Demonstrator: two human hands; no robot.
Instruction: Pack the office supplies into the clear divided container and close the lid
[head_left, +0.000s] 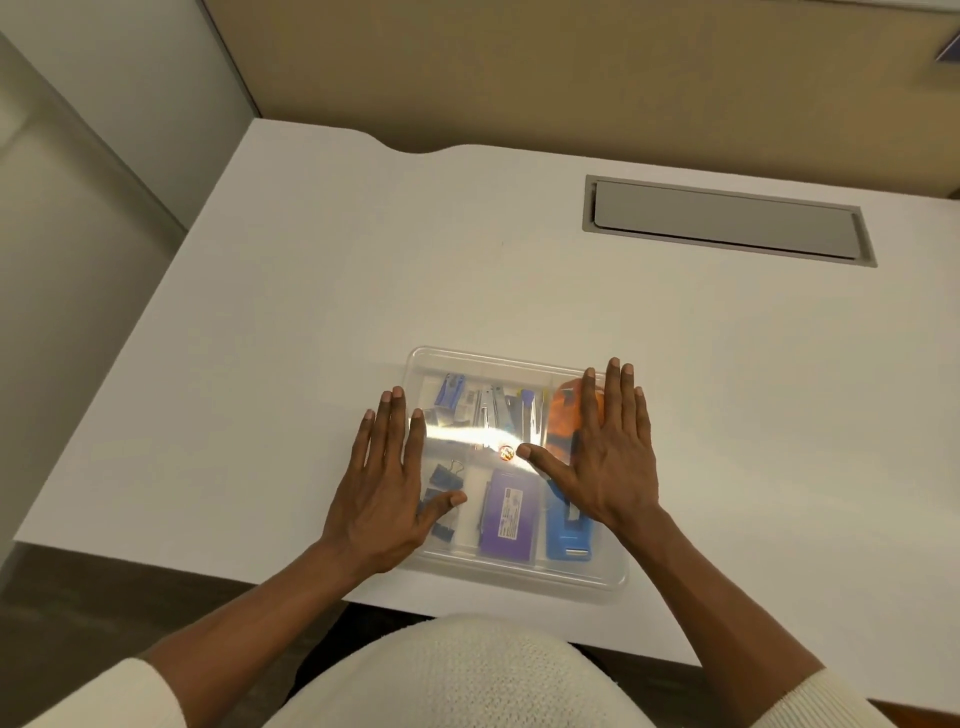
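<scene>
The clear divided container (519, 574) lies near the desk's front edge with its clear lid (467, 439) on top. Through the lid I see a purple box (508, 517), a blue stapler (569, 538), blue binder clips (440, 486), an orange item (563, 421), a small blue tool (450, 391) and metal pieces (491, 408). My left hand (382, 486) lies flat, fingers spread, on the lid's left side. My right hand (605, 449) lies flat, fingers spread, on the lid's right side.
The white desk (311, 312) carries a grey cable hatch (724, 221) at the back right. A tan partition rises behind the desk. The desk's front edge runs just below the container, and my lap is under it.
</scene>
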